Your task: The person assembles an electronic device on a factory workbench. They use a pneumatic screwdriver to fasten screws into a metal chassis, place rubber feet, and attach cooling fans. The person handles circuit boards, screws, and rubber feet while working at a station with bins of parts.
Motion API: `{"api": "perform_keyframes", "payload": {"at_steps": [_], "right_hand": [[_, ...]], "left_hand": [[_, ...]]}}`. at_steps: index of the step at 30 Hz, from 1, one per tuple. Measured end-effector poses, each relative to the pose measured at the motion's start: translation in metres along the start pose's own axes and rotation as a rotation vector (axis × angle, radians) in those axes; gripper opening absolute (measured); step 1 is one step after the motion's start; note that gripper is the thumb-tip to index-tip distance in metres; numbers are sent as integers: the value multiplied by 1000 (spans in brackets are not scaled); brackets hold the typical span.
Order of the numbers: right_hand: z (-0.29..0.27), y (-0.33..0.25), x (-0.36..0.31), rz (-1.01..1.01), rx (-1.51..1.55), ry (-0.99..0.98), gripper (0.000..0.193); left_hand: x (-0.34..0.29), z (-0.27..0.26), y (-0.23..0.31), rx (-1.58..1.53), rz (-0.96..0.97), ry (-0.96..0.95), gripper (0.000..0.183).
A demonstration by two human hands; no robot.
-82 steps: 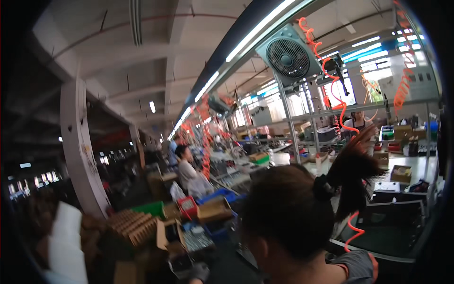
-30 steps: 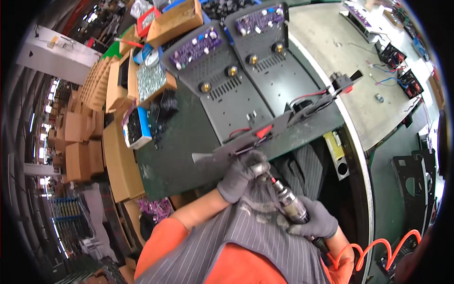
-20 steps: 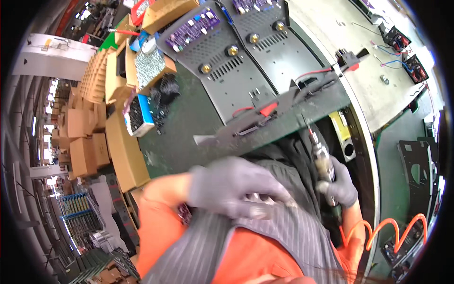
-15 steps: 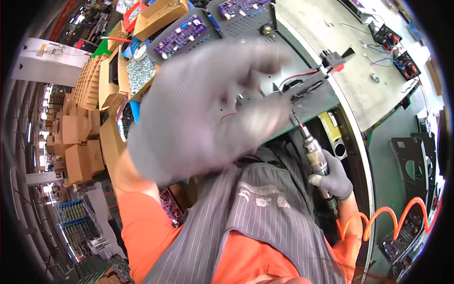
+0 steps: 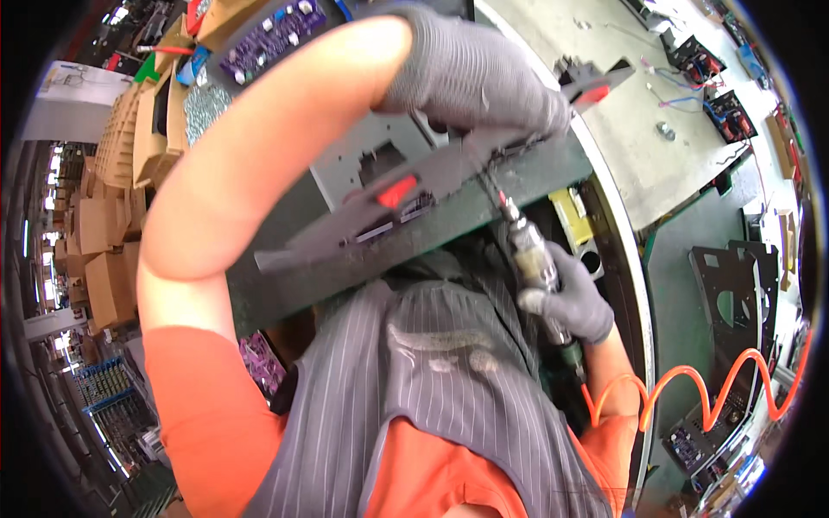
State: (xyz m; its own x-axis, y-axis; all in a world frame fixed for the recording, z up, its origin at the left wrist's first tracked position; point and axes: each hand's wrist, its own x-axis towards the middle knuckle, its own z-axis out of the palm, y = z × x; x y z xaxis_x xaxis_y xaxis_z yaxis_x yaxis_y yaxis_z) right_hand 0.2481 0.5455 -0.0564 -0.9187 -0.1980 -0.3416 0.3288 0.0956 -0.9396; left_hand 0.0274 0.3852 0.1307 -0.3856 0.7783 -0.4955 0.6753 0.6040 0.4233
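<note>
My left hand (image 5: pixel 488 82), in a grey knitted glove, reaches over the bench with its fingers curled round a long dark bracket-like part (image 5: pixel 358 216). That part carries red pieces and lies slantwise over the bench edge, somewhat blurred. My right hand (image 5: pixel 577 298), also gloved, is closed round an air screwdriver (image 5: pixel 534 263). An orange coiled hose (image 5: pixel 682 375) runs from its lower end. The screwdriver's bit points up at the part's lower side near my left fingers; whether they touch I cannot tell. Behind the part a grey metal plate (image 5: pixel 332 164) shows partly.
A purple circuit board (image 5: pixel 272 39) lies at the back left, beside small silver screws (image 5: pixel 207 112) and cardboard boxes (image 5: pixel 108 285). A yellow piece (image 5: pixel 572 216) sits right of the screwdriver. Black wired modules (image 5: pixel 730 116) and dark panels (image 5: pixel 734 298) stand at the right.
My left hand has moved away from the camera, to the far side of the long dark part, and closed on it. More of the part now stretches leftward. My right hand still grips the screwdriver.
</note>
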Motion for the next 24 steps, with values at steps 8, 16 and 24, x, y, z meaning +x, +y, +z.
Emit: {"api": "perform_keyframes", "payload": {"at_steps": [8, 16, 24], "right_hand": [[5, 0, -2, 47, 59, 20, 72], [23, 20, -9, 114, 139, 23, 68], [29, 38, -10, 118, 154, 72, 65]], "left_hand": [[-10, 2, -35, -371, 166, -9, 57], [-197, 62, -158, -576, -335, 676, 40], [-254, 218, -209, -2, -938, 774, 25]]}}
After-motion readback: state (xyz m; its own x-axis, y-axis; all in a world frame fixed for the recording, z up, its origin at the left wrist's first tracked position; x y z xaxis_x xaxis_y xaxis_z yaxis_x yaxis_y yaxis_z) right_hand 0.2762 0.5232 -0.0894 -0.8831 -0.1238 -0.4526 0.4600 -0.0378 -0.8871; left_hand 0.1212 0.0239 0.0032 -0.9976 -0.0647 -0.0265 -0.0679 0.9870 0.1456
